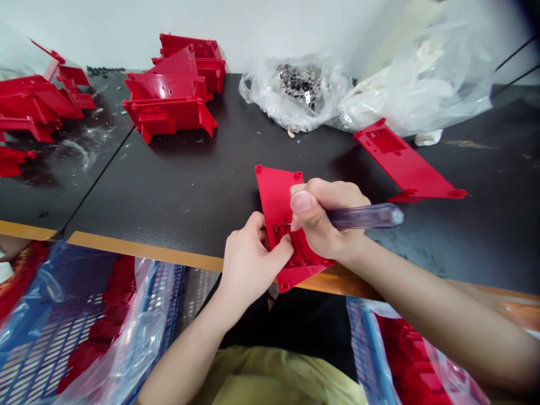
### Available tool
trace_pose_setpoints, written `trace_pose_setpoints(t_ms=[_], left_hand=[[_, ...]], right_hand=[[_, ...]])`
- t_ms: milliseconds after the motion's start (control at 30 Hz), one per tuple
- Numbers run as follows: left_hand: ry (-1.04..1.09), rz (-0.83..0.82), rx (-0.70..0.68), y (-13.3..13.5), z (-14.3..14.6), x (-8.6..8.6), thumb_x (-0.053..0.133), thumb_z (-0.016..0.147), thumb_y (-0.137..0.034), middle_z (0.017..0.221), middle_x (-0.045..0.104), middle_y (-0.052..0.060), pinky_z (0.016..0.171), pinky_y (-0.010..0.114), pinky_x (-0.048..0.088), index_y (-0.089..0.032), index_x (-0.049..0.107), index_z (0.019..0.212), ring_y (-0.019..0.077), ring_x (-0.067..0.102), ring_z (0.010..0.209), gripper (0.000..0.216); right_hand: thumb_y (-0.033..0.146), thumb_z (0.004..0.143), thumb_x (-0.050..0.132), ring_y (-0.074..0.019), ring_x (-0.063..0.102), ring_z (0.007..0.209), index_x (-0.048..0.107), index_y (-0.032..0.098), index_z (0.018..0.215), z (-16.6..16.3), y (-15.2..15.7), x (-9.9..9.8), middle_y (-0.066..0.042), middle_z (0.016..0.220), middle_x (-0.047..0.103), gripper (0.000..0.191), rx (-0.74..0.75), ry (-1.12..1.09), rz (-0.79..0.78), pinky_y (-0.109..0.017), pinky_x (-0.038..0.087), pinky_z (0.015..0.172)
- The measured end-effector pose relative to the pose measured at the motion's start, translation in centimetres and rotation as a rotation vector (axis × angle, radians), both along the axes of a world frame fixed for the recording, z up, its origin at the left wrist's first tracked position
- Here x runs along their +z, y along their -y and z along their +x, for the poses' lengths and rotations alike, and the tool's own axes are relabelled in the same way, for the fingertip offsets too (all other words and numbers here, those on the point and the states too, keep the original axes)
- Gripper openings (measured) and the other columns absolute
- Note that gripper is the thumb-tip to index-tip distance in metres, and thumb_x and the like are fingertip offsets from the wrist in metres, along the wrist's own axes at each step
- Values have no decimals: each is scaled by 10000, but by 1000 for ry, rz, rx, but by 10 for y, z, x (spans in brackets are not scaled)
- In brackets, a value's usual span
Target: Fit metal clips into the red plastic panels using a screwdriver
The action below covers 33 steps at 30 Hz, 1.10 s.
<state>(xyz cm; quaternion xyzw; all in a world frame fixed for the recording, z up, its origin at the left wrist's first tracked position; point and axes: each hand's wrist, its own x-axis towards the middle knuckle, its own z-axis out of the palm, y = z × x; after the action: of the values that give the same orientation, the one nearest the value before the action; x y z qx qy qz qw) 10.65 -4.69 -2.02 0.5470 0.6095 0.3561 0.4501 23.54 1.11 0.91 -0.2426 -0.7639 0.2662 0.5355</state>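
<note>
A flat red plastic panel (276,194) lies at the near edge of the black table (189,191), overhanging it slightly. My left hand (248,264) grips the panel's near left side, fingers closed on it. My right hand (324,216) is closed around a screwdriver with a translucent purple handle (367,216), its tip hidden under my fingers and pressed onto the panel. A second red panel (405,163) lies to the right, apart from both hands.
Stacked red housings (177,93) stand at the back left, more red parts (34,107) at the far left. A clear bag of small metal pieces (299,87) and other plastic bags (422,79) lie at the back. Blue crates lined with plastic (63,332) hold red parts below the table edge.
</note>
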Motion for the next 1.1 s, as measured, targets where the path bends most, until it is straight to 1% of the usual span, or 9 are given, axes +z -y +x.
trace_pose_setpoints(t_ms=[100,167,300,433,600,733,800,933,1100], left_hand=[[6,-1,-3,0,-1,-2,633,792,-317,686,690,-54,567,235,422,-231,555,852,126,588,553,130],[2,-5,-1,1,-1,-3,637,796,-327,713,706,-47,571,241,434,-235,585,922,134,601,563,164],[0,2,-1,1,0,-3,639,799,-330,705,702,-55,571,243,441,-241,606,970,135,605,565,195],[1,7,7,0,1,-1,646,786,-305,663,677,-72,564,232,426,-239,605,912,122,590,552,149],[-4,7,11,-1,1,0,643,783,-309,632,657,-69,546,231,402,-221,531,776,113,557,527,142],[-19,17,-15,0,0,1,636,789,-319,617,632,-75,540,236,379,-229,578,871,113,523,512,134],[-29,17,-20,0,0,2,631,784,-324,600,614,-70,535,240,366,-226,584,875,119,520,512,141],[-94,4,-24,-2,0,5,621,771,-366,556,561,-49,509,248,318,-213,519,719,133,513,514,191],[-117,10,-30,-2,0,5,633,762,-430,525,511,-52,497,245,276,-215,433,643,122,474,499,317]], right_hand=[[193,948,512,-49,360,378,394,194,534,-1,-1,1,52,451,409,431,32,10,25,-252,240,386],[189,948,506,-46,350,375,380,194,530,-2,-1,2,53,451,409,437,45,27,37,-253,243,390],[201,952,509,-48,359,375,368,197,535,-2,0,5,54,447,415,440,15,38,45,-252,254,391],[180,935,529,-49,369,374,352,201,543,-1,5,8,57,441,419,431,-36,94,40,-247,263,383],[208,941,537,-56,358,364,344,205,521,-4,5,8,57,426,402,462,-120,104,11,-257,251,370],[294,938,567,-59,351,357,366,200,500,-6,2,6,52,416,401,492,-45,50,77,-260,241,357],[329,942,561,-59,345,357,375,199,496,-7,2,7,49,416,399,500,-18,55,89,-259,238,357],[407,946,545,-55,320,359,375,195,482,-10,2,11,47,422,383,538,28,181,90,-253,251,369],[392,923,593,-60,361,375,385,198,506,-14,1,12,48,442,405,505,89,139,165,-246,248,367]])
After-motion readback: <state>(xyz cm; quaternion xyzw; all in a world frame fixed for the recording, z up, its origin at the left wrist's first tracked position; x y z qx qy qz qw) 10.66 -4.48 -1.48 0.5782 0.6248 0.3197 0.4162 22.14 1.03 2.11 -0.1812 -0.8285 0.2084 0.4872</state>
